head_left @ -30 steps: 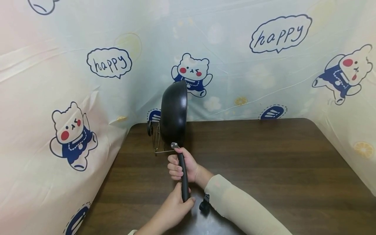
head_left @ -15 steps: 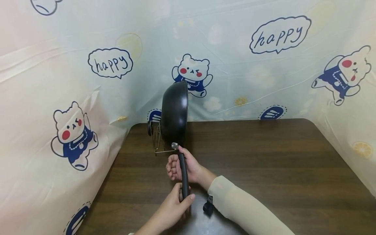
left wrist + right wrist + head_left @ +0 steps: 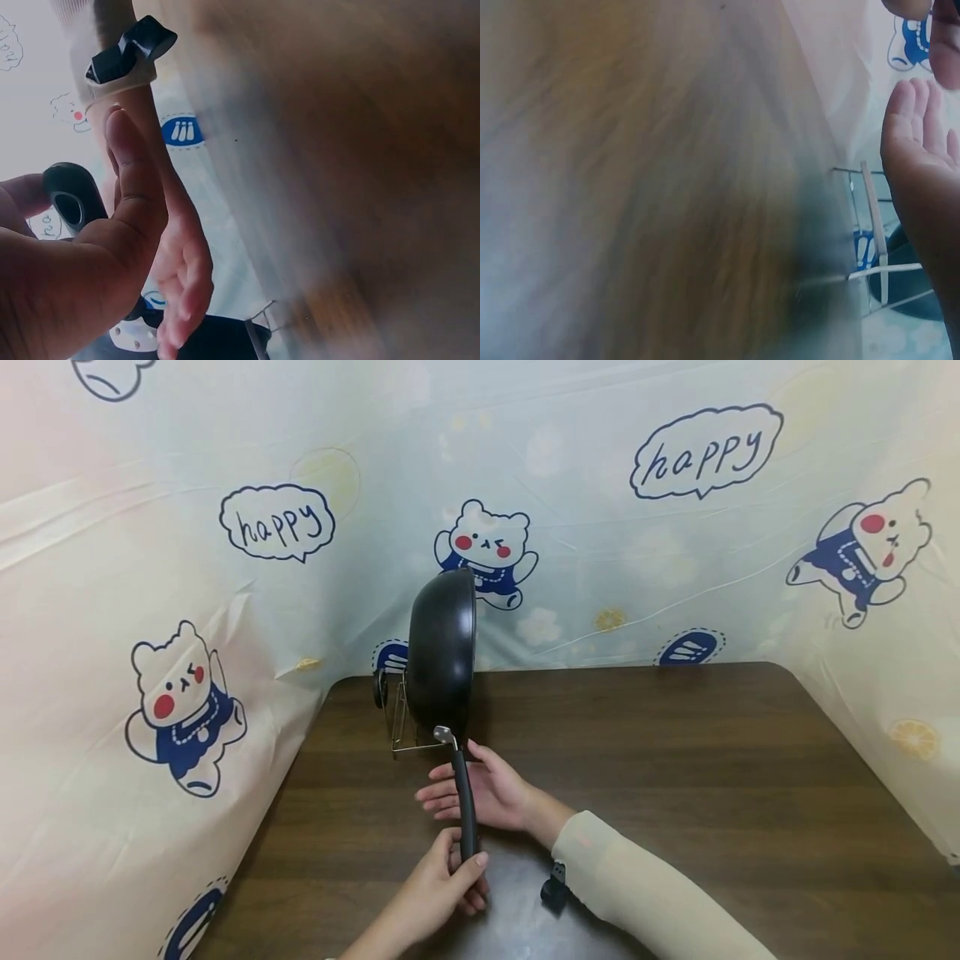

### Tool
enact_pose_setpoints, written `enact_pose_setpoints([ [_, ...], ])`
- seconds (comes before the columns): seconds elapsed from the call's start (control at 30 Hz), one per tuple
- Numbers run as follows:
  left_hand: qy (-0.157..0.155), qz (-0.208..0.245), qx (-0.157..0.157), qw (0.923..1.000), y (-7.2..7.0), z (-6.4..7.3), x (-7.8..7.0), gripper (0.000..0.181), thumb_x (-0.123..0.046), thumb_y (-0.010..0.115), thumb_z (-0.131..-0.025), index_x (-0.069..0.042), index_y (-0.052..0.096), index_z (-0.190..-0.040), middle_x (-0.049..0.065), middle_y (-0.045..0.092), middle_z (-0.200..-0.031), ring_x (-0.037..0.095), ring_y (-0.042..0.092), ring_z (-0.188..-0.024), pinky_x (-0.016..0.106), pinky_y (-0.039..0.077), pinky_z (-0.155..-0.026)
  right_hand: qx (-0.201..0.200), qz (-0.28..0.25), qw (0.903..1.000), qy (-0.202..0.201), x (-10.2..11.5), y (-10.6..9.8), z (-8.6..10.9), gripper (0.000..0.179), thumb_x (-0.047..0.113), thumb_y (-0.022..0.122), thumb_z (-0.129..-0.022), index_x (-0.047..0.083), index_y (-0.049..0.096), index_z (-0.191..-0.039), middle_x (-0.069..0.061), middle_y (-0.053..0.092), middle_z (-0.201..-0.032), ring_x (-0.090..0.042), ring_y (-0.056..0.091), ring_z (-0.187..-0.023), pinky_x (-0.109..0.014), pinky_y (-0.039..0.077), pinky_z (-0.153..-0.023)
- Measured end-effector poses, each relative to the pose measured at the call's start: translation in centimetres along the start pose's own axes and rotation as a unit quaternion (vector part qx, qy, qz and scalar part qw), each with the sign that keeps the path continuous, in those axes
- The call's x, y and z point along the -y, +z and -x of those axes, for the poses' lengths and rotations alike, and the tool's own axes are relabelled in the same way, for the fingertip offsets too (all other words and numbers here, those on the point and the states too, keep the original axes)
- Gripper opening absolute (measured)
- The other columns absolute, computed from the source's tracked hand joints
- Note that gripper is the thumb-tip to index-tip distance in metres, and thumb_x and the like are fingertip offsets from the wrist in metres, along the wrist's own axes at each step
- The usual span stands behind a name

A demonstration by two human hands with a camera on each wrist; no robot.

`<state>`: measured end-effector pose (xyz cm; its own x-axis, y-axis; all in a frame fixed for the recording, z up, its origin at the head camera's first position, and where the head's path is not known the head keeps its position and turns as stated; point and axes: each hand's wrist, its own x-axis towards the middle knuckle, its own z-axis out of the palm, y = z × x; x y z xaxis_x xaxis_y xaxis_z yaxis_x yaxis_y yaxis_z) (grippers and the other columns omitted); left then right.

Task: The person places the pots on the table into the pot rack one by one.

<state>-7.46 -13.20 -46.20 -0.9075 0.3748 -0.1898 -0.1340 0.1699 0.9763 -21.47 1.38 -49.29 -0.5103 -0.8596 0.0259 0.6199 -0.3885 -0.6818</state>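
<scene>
A deep black wok (image 3: 442, 647) stands on its side in a wire rack (image 3: 401, 727), its long black handle (image 3: 465, 802) pointing toward me. My left hand (image 3: 442, 881) grips the handle's near end, thumb on the right side and fingers underneath. In the left wrist view, the handle's holed tip (image 3: 69, 201) shows between that hand's thumb and a finger. Behind the handle, my right hand (image 3: 487, 793) is spread with its fingers straight; whether it touches the handle is unclear. The right wrist view shows this hand's straight fingers (image 3: 916, 112) beside the rack.
A dark brown wooden table (image 3: 637, 760) carries the rack near its back left. A small black round part (image 3: 380, 689) sticks out at the rack's left side. Printed cloth (image 3: 585, 527) hangs around the back and sides. A black camera (image 3: 555, 889) is strapped at the right sleeve.
My right hand has let go of the handle; its fingers have straightened and it has shifted slightly right. The left hand stays at the handle's end. The wok has not visibly moved.
</scene>
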Motion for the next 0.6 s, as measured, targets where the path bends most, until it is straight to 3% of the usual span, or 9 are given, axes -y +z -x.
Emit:
enact_pose_setpoints([
  [0.13, 0.0, 0.006, 0.007, 1.0, -0.1, -0.1, 0.4, 0.051, -0.028, 0.052, -0.104, 0.005, 0.029, -0.135, 0.014, 0.066, -0.084, 0.029, 0.067, -0.07, 0.041, 0.058, -0.062, -0.028, 0.005, 0.9996, 0.002, 0.2, -1.1, 1.1, 0.086, 0.062, 0.033, -0.099, -0.007, 0.023, -0.15, -0.029, 0.047, -0.142, -0.048, 0.031, -0.139, -0.052, 0.032, -0.112],
  [0.3, 0.001, 0.026, 0.011, 0.9996, -0.7, -0.3, 0.5, 0.052, -0.033, 0.045, -0.106, 0.007, 0.029, -0.135, 0.018, 0.066, -0.088, 0.031, 0.068, -0.073, 0.044, 0.059, -0.064, -0.056, 0.016, 0.9983, -0.006, 1.0, -2.4, 2.8, 0.085, 0.061, 0.035, -0.1, -0.008, 0.024, -0.149, -0.032, 0.039, -0.147, -0.046, 0.03, -0.14, -0.051, 0.029, -0.113],
  [0.5, -0.003, 0.036, -0.011, 0.9993, -2.2, -0.7, 0.3, 0.052, -0.037, 0.037, -0.108, 0.009, 0.036, -0.132, 0.016, 0.065, -0.09, 0.027, 0.066, -0.073, 0.043, 0.059, -0.066, -0.073, 0.03, 0.9966, -0.024, 2.2, -3.3, 4.8, 0.086, 0.061, 0.032, -0.101, -0.008, 0.022, -0.151, -0.032, 0.036, -0.149, -0.042, 0.036, -0.138, -0.05, 0.03, -0.113],
  [0.6, -0.006, 0.033, -0.025, 0.9991, -3.1, -1.0, 0.0, 0.055, -0.04, 0.035, -0.108, 0.009, 0.036, -0.133, 0.015, 0.063, -0.09, 0.028, 0.065, -0.075, 0.043, 0.059, -0.068, -0.077, 0.033, 0.996, -0.033, 3.1, -3.5, 6.2, 0.087, 0.061, 0.03, -0.101, -0.008, 0.016, -0.152, -0.031, 0.034, -0.15, -0.045, 0.03, -0.141, -0.051, 0.029, -0.114],
])
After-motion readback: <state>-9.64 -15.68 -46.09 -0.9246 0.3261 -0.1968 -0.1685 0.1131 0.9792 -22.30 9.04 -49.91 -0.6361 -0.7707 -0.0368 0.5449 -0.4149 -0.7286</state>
